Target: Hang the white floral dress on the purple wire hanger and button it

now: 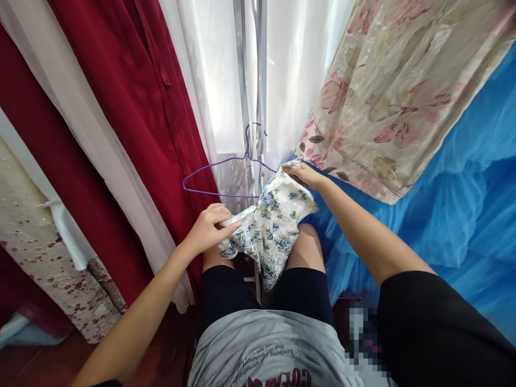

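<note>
Space is running tight: red curtain crowding the left, blue netting the right. Floral garment is hanging just below the purple hanger. Left hand is pinching its lower edge, fingers clamped; right hand, arm extended, is gripping its top.

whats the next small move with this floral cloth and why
Probably slip the upper edge of the floral garment, by the right hand, over the near arm of the purple hanger. Both the left hand and the right hand grip the cloth, the right hand sits next to the hanger's right tip, and the hanger hangs bare on the metal frame.
</note>
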`<state>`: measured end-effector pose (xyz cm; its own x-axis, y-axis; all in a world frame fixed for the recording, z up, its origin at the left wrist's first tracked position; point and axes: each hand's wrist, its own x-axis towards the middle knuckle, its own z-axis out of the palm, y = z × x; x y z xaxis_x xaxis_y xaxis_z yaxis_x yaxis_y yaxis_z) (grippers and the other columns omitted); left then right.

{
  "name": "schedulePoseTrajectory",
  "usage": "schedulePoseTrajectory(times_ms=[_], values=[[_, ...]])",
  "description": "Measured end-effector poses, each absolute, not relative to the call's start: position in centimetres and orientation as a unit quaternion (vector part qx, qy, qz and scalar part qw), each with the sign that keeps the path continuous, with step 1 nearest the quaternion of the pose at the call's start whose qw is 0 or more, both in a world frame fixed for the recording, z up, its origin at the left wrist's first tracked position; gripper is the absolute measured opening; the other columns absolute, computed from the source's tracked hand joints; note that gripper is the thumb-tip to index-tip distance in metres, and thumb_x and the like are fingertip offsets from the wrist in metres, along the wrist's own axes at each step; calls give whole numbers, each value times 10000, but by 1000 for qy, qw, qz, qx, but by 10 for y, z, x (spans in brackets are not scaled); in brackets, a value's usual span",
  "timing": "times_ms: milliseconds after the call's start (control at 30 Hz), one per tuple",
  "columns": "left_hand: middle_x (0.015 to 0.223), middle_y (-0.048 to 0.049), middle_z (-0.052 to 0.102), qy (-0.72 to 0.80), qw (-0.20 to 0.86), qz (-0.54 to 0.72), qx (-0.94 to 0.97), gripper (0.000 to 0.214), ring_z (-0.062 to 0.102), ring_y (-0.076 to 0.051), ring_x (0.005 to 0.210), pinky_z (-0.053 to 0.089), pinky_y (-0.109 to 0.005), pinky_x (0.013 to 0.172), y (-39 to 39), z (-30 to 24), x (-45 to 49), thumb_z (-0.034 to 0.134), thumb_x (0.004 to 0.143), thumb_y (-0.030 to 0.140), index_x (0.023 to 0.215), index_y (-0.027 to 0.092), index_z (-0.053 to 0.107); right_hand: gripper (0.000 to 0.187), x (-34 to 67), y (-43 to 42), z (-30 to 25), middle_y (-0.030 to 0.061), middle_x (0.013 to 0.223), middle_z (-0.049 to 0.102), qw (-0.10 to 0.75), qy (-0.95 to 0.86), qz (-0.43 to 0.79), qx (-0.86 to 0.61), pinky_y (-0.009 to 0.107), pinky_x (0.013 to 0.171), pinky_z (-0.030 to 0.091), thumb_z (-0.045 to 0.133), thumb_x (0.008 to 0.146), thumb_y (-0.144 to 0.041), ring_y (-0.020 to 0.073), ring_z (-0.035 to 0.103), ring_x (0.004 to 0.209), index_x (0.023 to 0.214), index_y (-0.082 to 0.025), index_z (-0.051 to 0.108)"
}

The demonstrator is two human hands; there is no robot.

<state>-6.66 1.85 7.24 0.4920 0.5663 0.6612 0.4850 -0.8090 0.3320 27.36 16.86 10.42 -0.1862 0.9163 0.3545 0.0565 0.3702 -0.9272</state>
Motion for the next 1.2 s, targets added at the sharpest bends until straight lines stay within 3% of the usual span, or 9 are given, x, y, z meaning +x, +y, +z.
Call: schedulePoseTrajectory(times_ms=[100,233,333,467,767,1000,1067,1200], values=[[663,-24,612,333,109,354,867,374,590,-189,723,504,-334,779,19,68,-83,669,893,466,654,180,638,315,251,170,102,19,757,741,482,-630,486,-367,318,777,554,880,622,-396,204,678,763,790,-191,712],[625,11,544,390,195,265,860,416,520,-146,624,394,-250,576,31,49,-118,625,891,541,728,161,678,279,256,156,97,6,666,716,467,-623,504,-373,318,670,557,871,630,-388,203,663,655,731,-202,690],[684,15,591,410,214,218,859,403,529,-150,664,393,-241,607,54,35,-141,603,890,545,807,163,700,279,272,148,102,18,622,711,461,-623,508,-374,309,644,554,877,611,-373,209,673,623,701,-187,688],[733,6,659,444,153,214,856,360,569,-167,711,418,-254,682,104,31,-152,585,868,507,798,171,693,248,280,138,113,47,648,742,447,-629,523,-363,305,650,566,867,605,-333,216,700,619,724,-165,728],[837,-66,724,520,18,300,799,133,629,-250,839,452,-325,826,189,78,-169,621,696,288,771,204,691,333,256,114,117,70,869,803,430,-640,534,-347,339,757,591,872,657,-358,254,753,789,914,-168,780],[1137,-114,709,515,-111,350,775,197,543,-319,1169,376,-429,1027,191,112,-153,544,788,185,935,198,674,307,250,104,120,69,813,795,444,-609,551,-359,389,738,607,844,686,-357,270,752,745,918,-171,768],[1158,-110,702,495,-92,387,773,266,559,-292,1140,396,-402,1007,191,120,-137,478,826,155,1008,185,670,282,250,100,121,78,789,789,444,-603,545,-376,422,754,609,814,730,-386,292,756,764,908,-173,763],[943,-67,707,499,21,473,726,284,604,-212,873,447,-301,819,193,127,-112,456,829,141,1028,161,658,300,250,97,114,66,795,776,473,-639,459,-397,430,809,602,711,869,-459,297,756,843,962,-176,753]])
